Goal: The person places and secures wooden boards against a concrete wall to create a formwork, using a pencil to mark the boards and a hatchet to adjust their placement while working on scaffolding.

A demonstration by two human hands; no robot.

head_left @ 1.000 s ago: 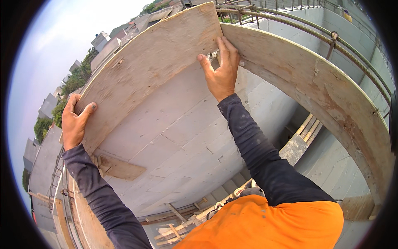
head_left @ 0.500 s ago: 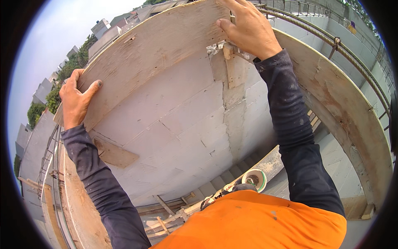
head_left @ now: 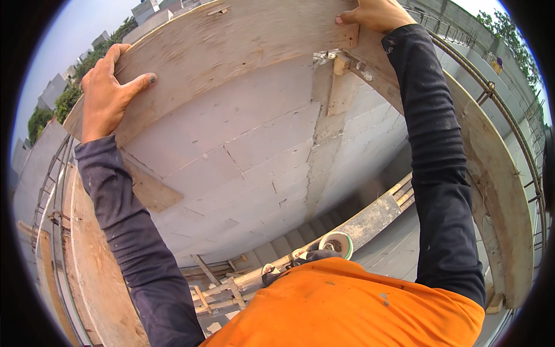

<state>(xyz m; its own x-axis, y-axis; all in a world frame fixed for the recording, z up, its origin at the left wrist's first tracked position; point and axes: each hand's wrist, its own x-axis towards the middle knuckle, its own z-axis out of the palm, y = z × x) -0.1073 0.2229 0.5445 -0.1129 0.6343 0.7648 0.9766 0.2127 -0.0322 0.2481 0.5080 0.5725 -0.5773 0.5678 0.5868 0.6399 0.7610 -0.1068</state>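
Note:
A long plywood board stands on edge along the top of a pale block wall. Near its left end, my left hand grips it, fingers hooked over the upper edge and thumb flat on the near face. My right hand holds the board's right end, its thumb against the face; its other fingertips are cut off by the picture's upper edge. That end meets a second board, which runs down the right side. Below the joint, a short wooden piece stands against the wall.
Steel reinforcing bars run behind the right-hand board. Another board lies along the left. Far below are bamboo poles, a worn plank and a white bucket with dark contents. Rooftops and trees show beyond the wall.
The view has shifted. The board's right end has moved slightly right relative to the short wooden piece, up against the second board. Both hands stay on the board.

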